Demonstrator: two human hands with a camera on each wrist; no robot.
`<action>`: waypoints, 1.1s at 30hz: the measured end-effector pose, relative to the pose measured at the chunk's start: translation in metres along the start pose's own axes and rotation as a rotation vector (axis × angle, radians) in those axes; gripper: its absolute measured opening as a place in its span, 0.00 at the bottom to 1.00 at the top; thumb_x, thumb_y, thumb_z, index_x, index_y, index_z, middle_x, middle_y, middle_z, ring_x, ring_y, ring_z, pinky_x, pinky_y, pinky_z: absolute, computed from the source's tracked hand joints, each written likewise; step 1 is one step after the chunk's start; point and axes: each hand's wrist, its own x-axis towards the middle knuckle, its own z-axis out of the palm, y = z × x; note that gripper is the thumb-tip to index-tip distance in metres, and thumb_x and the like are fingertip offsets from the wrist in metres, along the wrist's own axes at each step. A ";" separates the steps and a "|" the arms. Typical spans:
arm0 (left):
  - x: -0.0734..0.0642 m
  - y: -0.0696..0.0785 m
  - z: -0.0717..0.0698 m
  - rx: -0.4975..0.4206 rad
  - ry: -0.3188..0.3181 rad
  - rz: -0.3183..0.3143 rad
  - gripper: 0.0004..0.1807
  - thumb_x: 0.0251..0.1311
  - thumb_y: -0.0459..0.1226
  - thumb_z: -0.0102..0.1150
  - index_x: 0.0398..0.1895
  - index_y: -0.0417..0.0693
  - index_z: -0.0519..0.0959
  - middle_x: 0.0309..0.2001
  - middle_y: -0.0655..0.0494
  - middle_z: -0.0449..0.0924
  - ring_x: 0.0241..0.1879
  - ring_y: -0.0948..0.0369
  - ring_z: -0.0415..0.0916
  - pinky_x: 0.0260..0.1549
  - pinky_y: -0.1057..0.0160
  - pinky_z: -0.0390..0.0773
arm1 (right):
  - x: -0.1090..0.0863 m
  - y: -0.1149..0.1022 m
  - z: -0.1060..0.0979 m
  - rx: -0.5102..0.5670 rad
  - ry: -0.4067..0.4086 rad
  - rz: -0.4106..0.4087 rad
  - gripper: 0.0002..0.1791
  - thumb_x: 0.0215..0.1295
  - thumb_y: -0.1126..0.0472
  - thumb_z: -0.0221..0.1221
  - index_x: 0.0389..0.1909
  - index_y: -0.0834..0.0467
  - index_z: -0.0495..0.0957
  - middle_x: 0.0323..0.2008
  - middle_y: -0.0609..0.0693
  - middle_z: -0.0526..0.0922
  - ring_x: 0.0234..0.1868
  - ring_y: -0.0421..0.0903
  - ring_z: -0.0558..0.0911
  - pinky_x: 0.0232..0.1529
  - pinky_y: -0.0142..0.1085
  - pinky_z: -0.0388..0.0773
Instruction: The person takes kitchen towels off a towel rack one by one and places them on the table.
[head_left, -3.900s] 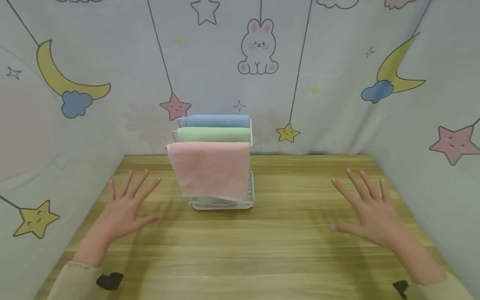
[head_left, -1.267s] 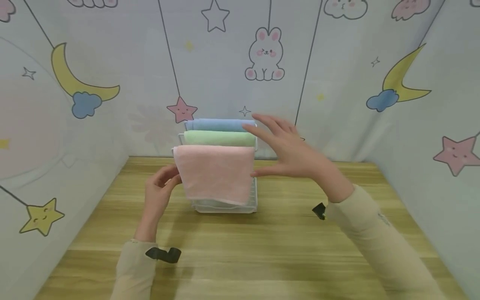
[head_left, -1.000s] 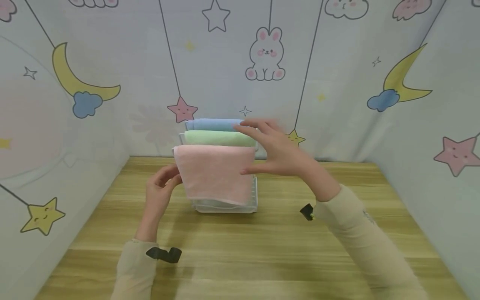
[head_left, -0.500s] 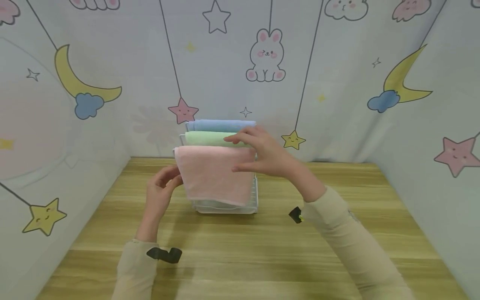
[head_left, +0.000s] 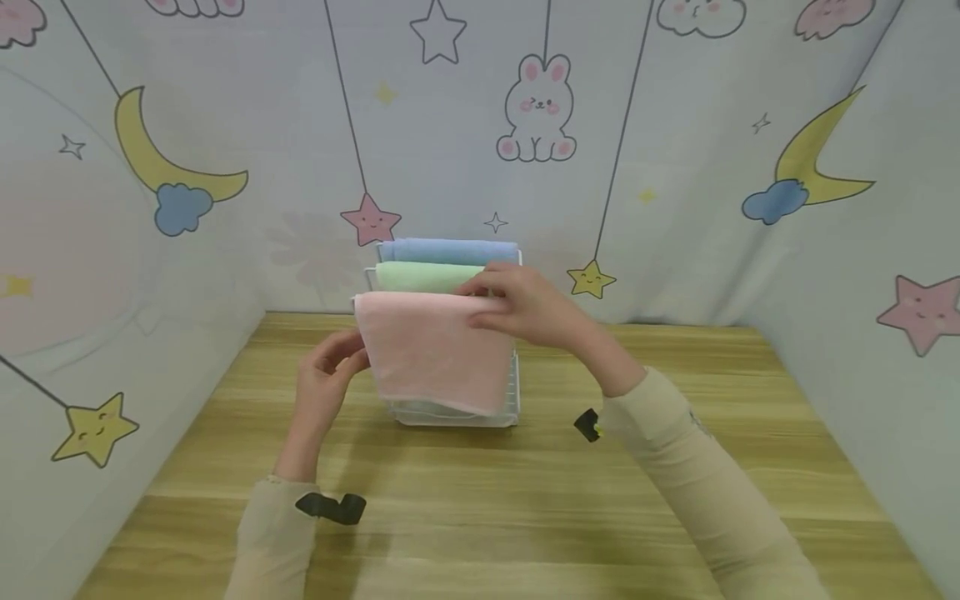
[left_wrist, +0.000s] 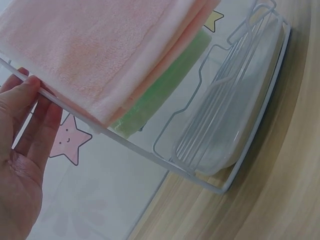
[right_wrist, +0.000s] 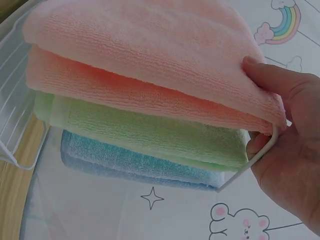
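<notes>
A white wire rack (left_wrist: 222, 190) stands on the table, with three folded towels hung over its bars. The pink towel (head_left: 427, 358) is in front, the green towel (head_left: 420, 277) behind it and the blue towel (head_left: 450, 251) at the back. My left hand (head_left: 322, 379) pinches the rack's side wire between thumb and fingers, left of the pink towel. My right hand (head_left: 538, 307) grips the top right part of the pink towel, thumb on its front face. Its fingers reach behind the towel and are partly hidden in the right wrist view.
Under the towels, a pale tray (left_wrist: 250, 95) sits in the rack's base. The wooden table (head_left: 525, 517) spreads in front and to both sides. Printed cloth walls (head_left: 435, 142) close in the back and sides.
From lying spread over the table, both hands have come to the rack. The left has stayed on its side wire; the right has moved leftward and down and closed on the pink towel.
</notes>
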 end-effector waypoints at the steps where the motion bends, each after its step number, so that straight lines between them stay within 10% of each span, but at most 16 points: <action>1: 0.000 0.000 0.000 -0.001 0.001 -0.001 0.12 0.62 0.23 0.59 0.48 0.32 0.79 0.42 0.67 0.86 0.43 0.68 0.83 0.42 0.70 0.88 | 0.000 0.001 0.000 0.020 0.001 0.006 0.15 0.62 0.57 0.68 0.49 0.54 0.84 0.42 0.47 0.85 0.41 0.42 0.76 0.42 0.33 0.78; 20: 0.000 0.002 -0.004 -0.011 0.009 -0.029 0.11 0.62 0.24 0.60 0.48 0.34 0.80 0.42 0.66 0.86 0.43 0.68 0.83 0.43 0.69 0.89 | 0.003 -0.002 0.002 0.166 0.093 0.026 0.09 0.67 0.63 0.63 0.46 0.58 0.85 0.37 0.50 0.84 0.36 0.43 0.74 0.33 0.28 0.75; 25: 0.001 0.002 -0.001 -0.008 0.020 -0.012 0.10 0.62 0.24 0.60 0.46 0.34 0.81 0.40 0.66 0.87 0.40 0.68 0.84 0.42 0.68 0.89 | 0.006 -0.003 -0.002 0.211 0.104 0.061 0.09 0.66 0.63 0.63 0.45 0.57 0.86 0.41 0.51 0.87 0.43 0.43 0.79 0.45 0.30 0.82; 33: 0.000 0.002 0.002 -0.001 0.033 -0.020 0.10 0.62 0.24 0.61 0.46 0.32 0.80 0.39 0.66 0.87 0.38 0.68 0.84 0.41 0.69 0.89 | 0.011 -0.008 -0.024 0.042 -0.032 0.010 0.11 0.66 0.62 0.63 0.48 0.55 0.85 0.44 0.49 0.87 0.44 0.43 0.80 0.46 0.34 0.81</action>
